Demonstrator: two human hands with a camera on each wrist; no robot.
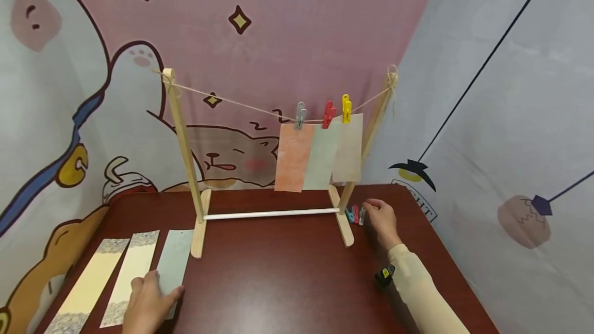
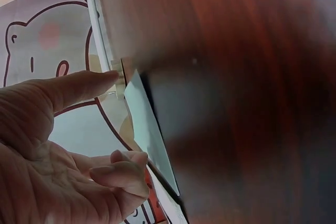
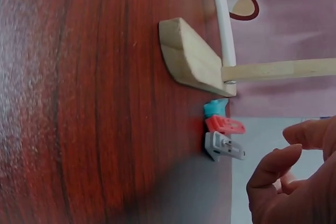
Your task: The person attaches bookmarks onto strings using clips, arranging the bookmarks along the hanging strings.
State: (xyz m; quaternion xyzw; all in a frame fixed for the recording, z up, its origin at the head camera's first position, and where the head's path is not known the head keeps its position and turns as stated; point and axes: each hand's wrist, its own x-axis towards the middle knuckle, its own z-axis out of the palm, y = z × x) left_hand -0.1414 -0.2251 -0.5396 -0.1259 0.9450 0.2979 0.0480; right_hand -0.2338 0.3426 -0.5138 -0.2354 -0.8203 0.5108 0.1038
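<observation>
My left hand (image 1: 149, 300) is over the near part of a pale green paper strip (image 1: 175, 259). Its thumb and fingers stand apart in the left wrist view, and I cannot tell whether they touch the strip (image 2: 149, 127). Beside a grey clothespin (image 1: 362, 216) is my right hand (image 1: 383, 219). The right wrist view shows a gap between its loosely bent fingers and that grey clothespin (image 3: 223, 146). A red clothespin (image 3: 224, 125) and a blue clothespin (image 3: 215, 108) lie in the same row, by the rack's right foot (image 3: 191, 59).
A wooden rack with a white crossbar (image 1: 271, 214) carries a string (image 1: 232, 101). Grey (image 1: 300, 115), red (image 1: 328, 114) and yellow (image 1: 346, 109) clothespins hold orange (image 1: 294, 159), green (image 1: 320, 161) and beige (image 1: 349, 151) papers there. Two cream strips (image 1: 93, 285) (image 1: 134, 272) lie left.
</observation>
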